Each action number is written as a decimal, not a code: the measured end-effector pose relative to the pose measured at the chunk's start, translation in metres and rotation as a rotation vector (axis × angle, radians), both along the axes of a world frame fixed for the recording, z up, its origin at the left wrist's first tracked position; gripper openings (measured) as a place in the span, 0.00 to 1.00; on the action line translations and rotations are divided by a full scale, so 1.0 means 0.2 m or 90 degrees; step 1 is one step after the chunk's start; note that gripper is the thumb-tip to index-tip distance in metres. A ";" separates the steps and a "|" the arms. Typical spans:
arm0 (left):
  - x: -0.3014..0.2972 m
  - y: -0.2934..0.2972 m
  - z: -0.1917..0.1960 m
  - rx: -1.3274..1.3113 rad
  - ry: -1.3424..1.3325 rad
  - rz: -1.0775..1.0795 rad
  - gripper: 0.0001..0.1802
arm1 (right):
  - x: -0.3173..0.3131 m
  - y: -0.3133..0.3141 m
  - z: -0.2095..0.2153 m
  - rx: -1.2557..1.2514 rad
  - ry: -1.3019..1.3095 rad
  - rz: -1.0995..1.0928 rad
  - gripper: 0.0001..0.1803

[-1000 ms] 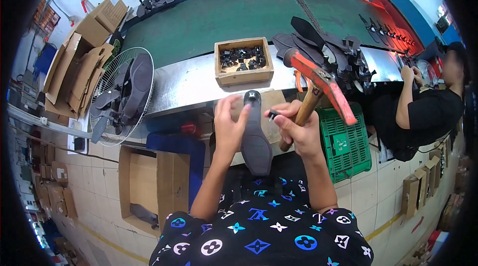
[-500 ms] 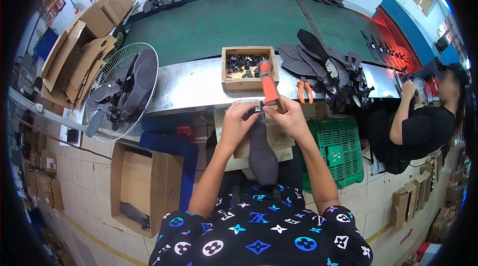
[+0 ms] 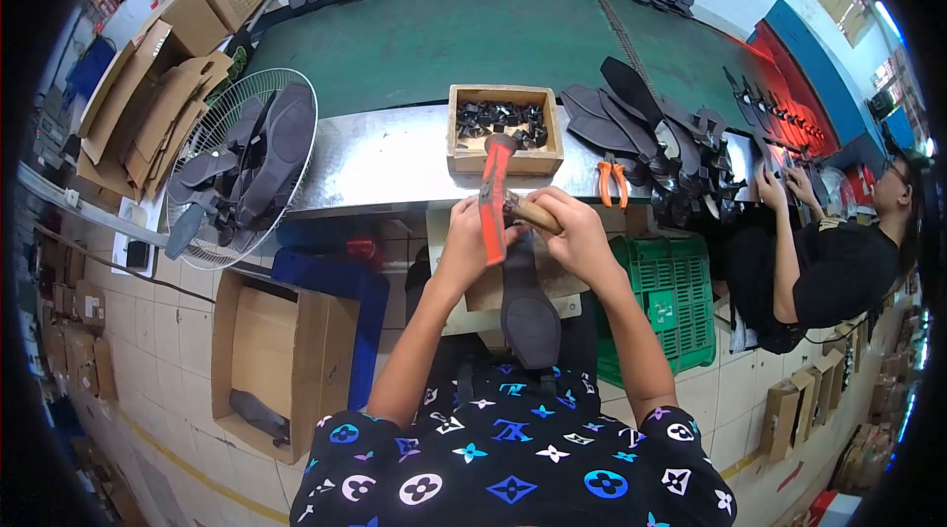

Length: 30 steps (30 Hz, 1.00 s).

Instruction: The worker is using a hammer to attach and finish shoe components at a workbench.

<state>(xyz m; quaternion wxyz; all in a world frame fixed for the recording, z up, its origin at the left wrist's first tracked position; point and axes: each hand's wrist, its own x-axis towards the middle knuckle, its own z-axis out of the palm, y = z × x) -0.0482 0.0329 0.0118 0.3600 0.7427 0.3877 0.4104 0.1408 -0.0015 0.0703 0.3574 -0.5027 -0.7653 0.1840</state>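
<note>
A dark grey shoe sole lies lengthwise in front of me, its wide end toward my body. My left hand is closed around its narrow far end; the hammer hides most of those fingertips. My right hand grips the wooden handle of a hammer with a worn red head. That head hangs over the sole's far end, in front of my left fingers; whether it touches anything there I cannot tell. Beneath the sole is a pale work block, partly covered by my arms.
Beyond my hands stands a wooden box of small black parts. To its right are orange-handled pliers and piled soles. A fan cage holding soles, a cardboard box, a green crate and a co-worker flank me.
The hammer has turned and its head has swung left and down, over my left fingers. My right hand has shifted slightly on the handle. The co-worker's hands have moved left toward the bench.
</note>
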 end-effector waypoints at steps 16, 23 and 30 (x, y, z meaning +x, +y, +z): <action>0.00 0.04 0.01 -0.186 -0.175 -0.097 0.14 | -0.03 -0.48 0.27 -0.188 0.260 -0.168 0.18; -0.01 0.05 0.03 -0.149 -0.141 -0.091 0.15 | -0.08 -0.52 0.20 -0.064 0.076 -0.128 0.19; -0.02 0.04 0.04 0.060 0.111 -0.062 0.52 | -0.07 -0.64 0.31 0.132 0.067 -0.212 0.08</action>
